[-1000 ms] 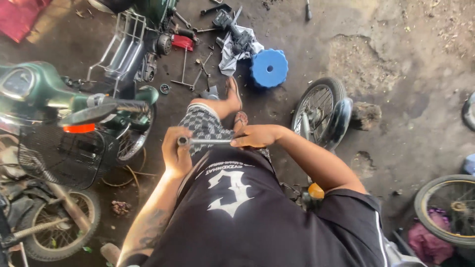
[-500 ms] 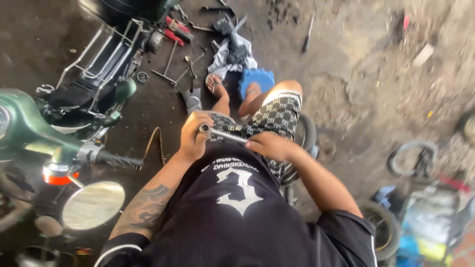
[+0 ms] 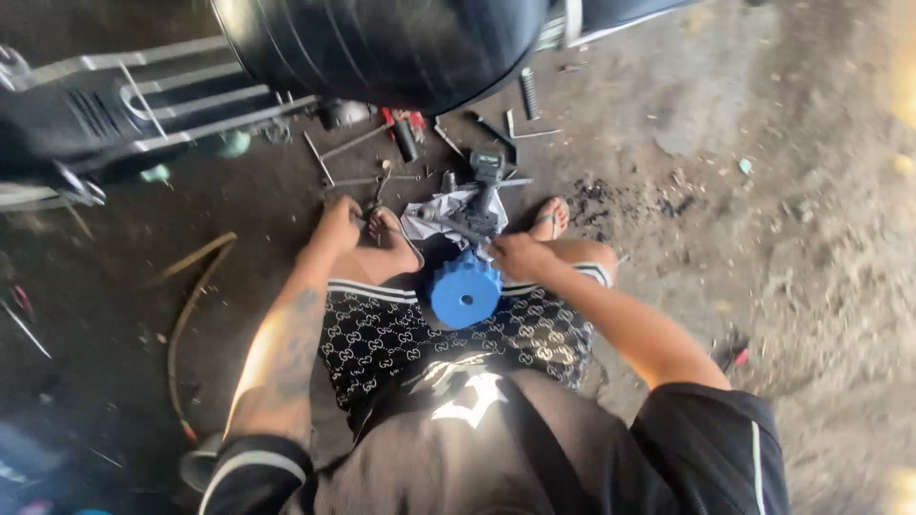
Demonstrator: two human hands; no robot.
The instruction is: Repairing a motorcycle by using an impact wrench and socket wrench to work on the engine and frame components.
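While the left hand [image 3: 339, 226] closes on a thin metal rod [image 3: 367, 218] beside the sandal, the right hand [image 3: 518, 256] grips its far end just above the round blue plastic stool [image 3: 465, 291], bare dirt floor [image 3: 763, 238] lying open rightward.

Bare, dusty concrete floor [image 3: 782, 191] underfoot, stained dark toward the left. Loose metal rods and hand tools [image 3: 382, 157] are scattered on it near a red-handled tool [image 3: 405, 133]. A crumpled white rag [image 3: 444, 217] lies there under a black power tool [image 3: 485, 195]. A curved hose [image 3: 191, 315] snakes along the left.
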